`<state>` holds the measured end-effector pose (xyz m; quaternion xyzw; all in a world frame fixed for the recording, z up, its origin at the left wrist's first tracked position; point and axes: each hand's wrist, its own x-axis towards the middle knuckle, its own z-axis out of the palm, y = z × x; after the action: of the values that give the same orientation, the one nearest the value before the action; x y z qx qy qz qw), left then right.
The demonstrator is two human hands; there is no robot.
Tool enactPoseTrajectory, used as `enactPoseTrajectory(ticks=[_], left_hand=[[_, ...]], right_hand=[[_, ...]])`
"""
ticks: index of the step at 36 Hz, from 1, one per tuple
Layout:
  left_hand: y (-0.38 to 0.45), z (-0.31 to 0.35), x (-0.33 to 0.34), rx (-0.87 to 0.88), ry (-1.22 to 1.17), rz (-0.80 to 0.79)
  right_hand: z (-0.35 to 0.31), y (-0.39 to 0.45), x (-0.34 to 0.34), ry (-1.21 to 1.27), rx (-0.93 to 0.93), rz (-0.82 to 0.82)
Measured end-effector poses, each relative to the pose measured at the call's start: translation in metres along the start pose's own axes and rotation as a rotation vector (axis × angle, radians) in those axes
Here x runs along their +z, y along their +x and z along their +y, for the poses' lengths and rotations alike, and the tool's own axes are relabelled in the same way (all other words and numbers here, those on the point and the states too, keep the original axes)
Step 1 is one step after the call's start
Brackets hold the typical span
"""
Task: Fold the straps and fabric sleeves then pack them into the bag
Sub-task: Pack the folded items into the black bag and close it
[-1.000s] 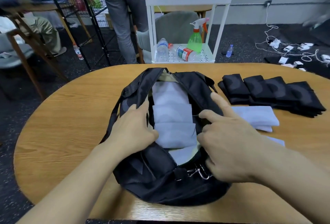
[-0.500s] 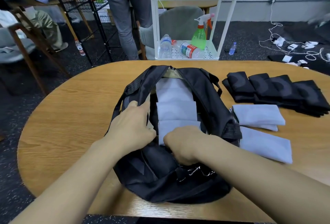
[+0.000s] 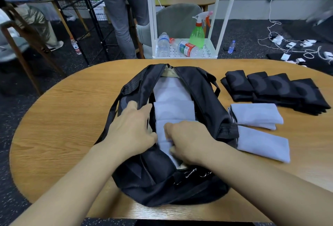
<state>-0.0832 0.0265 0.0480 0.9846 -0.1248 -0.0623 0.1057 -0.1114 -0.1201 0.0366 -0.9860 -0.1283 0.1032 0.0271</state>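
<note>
Two grey sleeves (image 3: 255, 116) wait beside the bag (image 3: 201, 89) on the table (image 3: 54, 117), black folded pieces (image 3: 270, 89) behind them. Your left hand (image 3: 129, 128) grips the bag's left edge, likely to keep the mouth open. Your right hand (image 3: 187, 141), fingers curled, pinches the nearest packed sleeve (image 3: 163, 146), apparently tucking it in line with the others.

The lying bottle (image 3: 188, 48) bears a label too blurred to read.
</note>
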Motion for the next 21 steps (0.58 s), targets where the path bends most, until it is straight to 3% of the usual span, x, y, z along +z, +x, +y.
enactPoseTrajectory(ticks=[2,4,5,7,9,12,16,21], left_hand=[[-0.004,-0.002,0.004,0.068,0.111,0.116],[-0.008,-0.001,0.007,0.252,0.180,0.226],[-0.010,0.003,0.006,0.359,0.205,0.249],[-0.013,0.011,0.007,0.512,0.301,0.137],[-0.013,0.018,0.014,0.496,0.318,-0.065],[-0.008,0.019,0.026,0.427,0.474,-0.261],[-0.003,0.016,0.034,0.389,0.518,-0.322],[-0.006,0.015,0.031,0.375,0.438,-0.295]], right_hand=[[0.001,-0.003,0.002,-0.106,-0.053,0.154],[0.002,-0.009,0.002,-0.160,-0.041,0.245],[0.002,-0.012,0.000,-0.228,-0.022,0.214],[0.008,-0.020,0.006,-0.359,0.020,-0.022],[0.014,-0.024,0.008,-0.436,0.021,-0.207],[0.017,-0.022,0.019,-0.445,0.036,-0.298],[0.019,-0.020,0.028,-0.489,0.057,-0.387],[0.017,-0.021,0.026,-0.505,0.025,-0.366]])
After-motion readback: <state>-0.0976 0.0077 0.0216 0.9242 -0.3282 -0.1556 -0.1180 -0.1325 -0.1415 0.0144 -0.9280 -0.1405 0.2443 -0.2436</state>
